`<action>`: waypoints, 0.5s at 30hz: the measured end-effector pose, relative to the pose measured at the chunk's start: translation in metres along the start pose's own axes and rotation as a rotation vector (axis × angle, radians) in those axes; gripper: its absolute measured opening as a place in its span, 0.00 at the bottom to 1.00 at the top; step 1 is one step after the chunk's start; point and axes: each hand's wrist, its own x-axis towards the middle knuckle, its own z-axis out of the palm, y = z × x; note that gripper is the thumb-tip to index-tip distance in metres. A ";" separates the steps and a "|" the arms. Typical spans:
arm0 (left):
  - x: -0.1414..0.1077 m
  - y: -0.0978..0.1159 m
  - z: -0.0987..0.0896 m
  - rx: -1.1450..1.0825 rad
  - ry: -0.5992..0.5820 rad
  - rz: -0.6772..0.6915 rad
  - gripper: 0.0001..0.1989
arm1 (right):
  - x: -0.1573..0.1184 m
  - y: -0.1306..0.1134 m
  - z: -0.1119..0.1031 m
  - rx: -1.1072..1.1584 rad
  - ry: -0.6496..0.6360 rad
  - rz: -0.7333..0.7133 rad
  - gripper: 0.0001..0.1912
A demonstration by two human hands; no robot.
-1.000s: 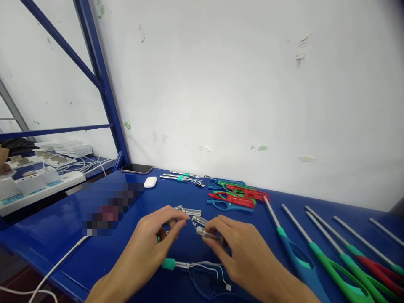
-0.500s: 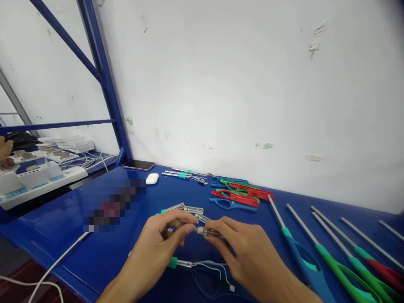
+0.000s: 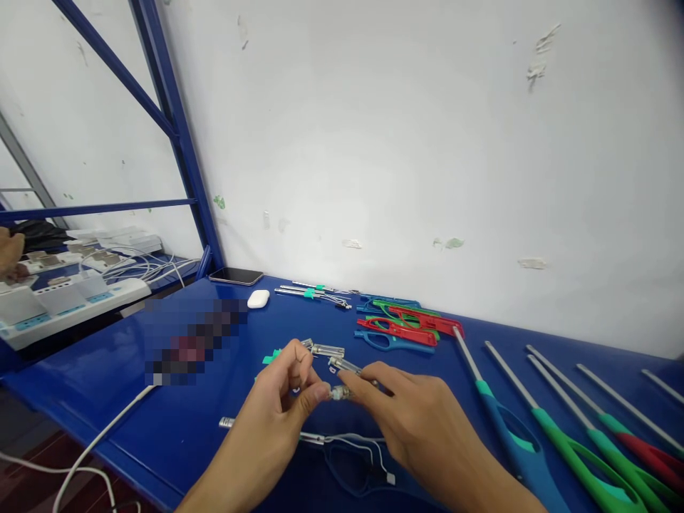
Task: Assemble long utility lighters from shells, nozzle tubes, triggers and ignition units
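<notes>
Clasping a clear tube (image 3: 340,393), the right grip (image 3: 425,413) hides most; left grip's (image 3: 275,406) state unclear.

The blue table (image 3: 206,410) carries a phone (image 3: 236,276) at its far edge, then a white case (image 3: 258,299), wired rods (image 3: 310,292) and overlapping coloured shells (image 3: 395,333). Clear tubes (image 3: 328,350) lie mid-table, long-necked lighters (image 3: 534,477) side by side at right, a pixelated item (image 3: 187,349) at left, another wired rod (image 3: 313,437) nearer the front.

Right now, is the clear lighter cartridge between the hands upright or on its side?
On its side: the clear lighter cartridge lies crosswise in the right hand, its capped end toward the left hand.
</notes>
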 end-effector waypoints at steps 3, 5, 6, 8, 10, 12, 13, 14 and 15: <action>-0.004 -0.001 0.002 -0.075 -0.031 -0.036 0.23 | 0.000 -0.001 0.000 -0.066 0.068 -0.055 0.28; -0.006 0.000 0.002 -0.107 -0.063 -0.060 0.25 | 0.000 -0.002 0.000 -0.098 0.106 -0.085 0.29; -0.007 0.000 0.002 -0.117 -0.075 -0.069 0.26 | 0.000 -0.003 0.000 -0.111 0.121 -0.097 0.30; -0.009 -0.001 0.002 -0.135 -0.088 -0.090 0.28 | 0.000 -0.005 0.000 -0.132 0.139 -0.118 0.30; -0.010 -0.001 0.002 -0.158 -0.091 -0.105 0.30 | 0.000 -0.008 0.001 -0.151 0.146 -0.126 0.30; -0.011 -0.003 0.003 -0.178 -0.098 -0.116 0.31 | 0.000 -0.010 0.001 -0.164 0.143 -0.127 0.28; -0.011 -0.004 0.003 -0.185 -0.102 -0.122 0.31 | 0.001 -0.011 0.002 -0.168 0.139 -0.126 0.28; -0.011 -0.004 0.003 -0.191 -0.107 -0.125 0.32 | 0.001 -0.012 0.002 -0.169 0.134 -0.125 0.27; -0.011 -0.005 0.003 -0.197 -0.112 -0.129 0.32 | 0.002 -0.012 0.002 -0.168 0.130 -0.124 0.26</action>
